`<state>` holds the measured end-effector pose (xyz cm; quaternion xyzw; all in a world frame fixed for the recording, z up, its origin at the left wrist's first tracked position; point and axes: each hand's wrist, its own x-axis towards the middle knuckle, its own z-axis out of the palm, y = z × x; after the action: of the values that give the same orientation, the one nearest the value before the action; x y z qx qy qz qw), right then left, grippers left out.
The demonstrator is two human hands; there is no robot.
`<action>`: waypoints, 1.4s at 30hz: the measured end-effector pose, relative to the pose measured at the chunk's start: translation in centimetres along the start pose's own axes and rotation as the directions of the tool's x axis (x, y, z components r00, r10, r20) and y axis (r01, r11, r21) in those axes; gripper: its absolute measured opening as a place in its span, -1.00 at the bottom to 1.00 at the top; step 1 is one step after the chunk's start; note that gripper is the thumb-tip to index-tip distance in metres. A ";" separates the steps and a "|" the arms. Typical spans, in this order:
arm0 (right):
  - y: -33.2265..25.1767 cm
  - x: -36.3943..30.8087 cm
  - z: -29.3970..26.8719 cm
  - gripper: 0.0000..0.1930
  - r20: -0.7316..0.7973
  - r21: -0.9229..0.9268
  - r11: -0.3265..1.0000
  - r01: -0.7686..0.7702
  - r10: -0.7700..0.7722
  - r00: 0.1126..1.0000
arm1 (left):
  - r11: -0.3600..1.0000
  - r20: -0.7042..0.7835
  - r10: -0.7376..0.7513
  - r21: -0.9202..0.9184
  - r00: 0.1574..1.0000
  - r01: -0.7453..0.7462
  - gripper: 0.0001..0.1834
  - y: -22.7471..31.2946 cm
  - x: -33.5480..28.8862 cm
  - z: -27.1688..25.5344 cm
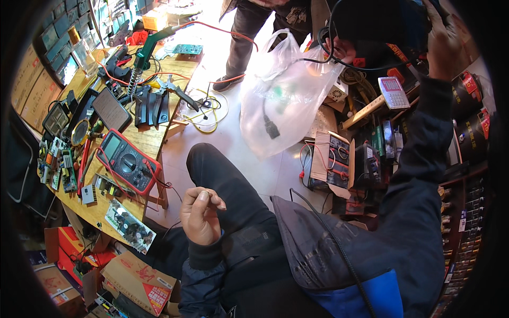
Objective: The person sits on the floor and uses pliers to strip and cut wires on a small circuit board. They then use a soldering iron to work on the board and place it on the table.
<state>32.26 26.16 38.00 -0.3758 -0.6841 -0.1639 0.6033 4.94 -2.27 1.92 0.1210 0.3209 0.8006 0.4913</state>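
My left hand (201, 216) is raised over my lap, its fingers curled in and the thumb laid against them; nothing shows in it. At the upper right, my right hand (444, 45) grips the edge of a large dark boxy object (389, 29), whose kind I cannot make out in the shade. A black cable (330, 45) loops beside that object. Left of it hangs a translucent plastic bag (297, 100) with a black cable plug (271, 128) inside. Another person's hand (344, 50) is close behind the bag, and that person stands facing me.
A wooden workbench (180, 71) at left carries a red-and-grey multimeter (127, 161), a soldering iron (151, 45) and circuit boards (130, 225). Cardboard boxes (132, 281) stand below it. At right are a calculator (393, 93), batteries (339, 161) and shelves of small parts (472, 228).
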 end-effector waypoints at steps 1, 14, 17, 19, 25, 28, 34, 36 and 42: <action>0.6 0.6 -0.4 -0.56 0.051 0.023 0.999 0.047 -0.049 0.998 | 1.000 0.006 -0.001 -0.001 1.000 0.001 -0.88 0.0 0.0 0.0; 7.4 -10.8 -6.0 -0.72 0.126 0.010 0.992 -0.127 0.124 0.984 | 1.000 0.035 -0.024 0.016 0.999 0.023 -0.88 -0.5 -0.4 0.1; 8.9 -16.1 -5.5 -0.75 0.103 0.021 0.944 -0.330 0.326 0.940 | 0.999 0.053 -0.036 0.035 0.998 0.034 -0.87 -0.9 -0.4 0.2; 9.9 -20.1 -4.8 -0.76 0.134 0.030 0.909 -0.415 0.407 0.903 | 0.997 0.054 -0.055 0.057 0.997 0.052 -0.86 -1.2 -0.5 0.3; 11.8 -30.9 -0.5 -0.81 0.243 -0.012 0.832 -0.555 0.541 0.805 | 0.989 0.033 -0.087 0.123 0.996 0.082 -0.86 -1.7 -0.6 0.4; 12.2 -35.5 2.4 -0.80 0.336 0.010 0.755 -0.656 0.615 0.713 | 0.983 0.017 -0.103 0.155 0.995 0.099 -0.86 -2.0 -0.6 0.4; 13.5 -44.5 10.0 -0.74 0.496 -0.095 0.717 -0.691 0.636 0.591 | 0.984 -0.042 -0.112 0.137 0.993 0.116 -0.87 -2.2 -0.4 0.1; 14.0 -47.1 13.3 -0.71 0.506 -0.155 0.697 -0.700 0.664 0.550 | 0.983 -0.056 -0.095 0.151 0.994 0.103 -0.88 -2.3 -0.3 -0.1; 14.3 -53.3 21.5 -0.64 0.599 -0.318 0.629 -0.709 0.713 0.363 | 0.967 -0.117 -0.077 0.234 0.990 0.103 -0.85 -2.1 -0.2 -0.6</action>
<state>26.75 33.35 -20.53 -0.6662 -0.6223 0.2597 0.3185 6.27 -2.01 0.16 0.1217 0.4458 0.7382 0.4913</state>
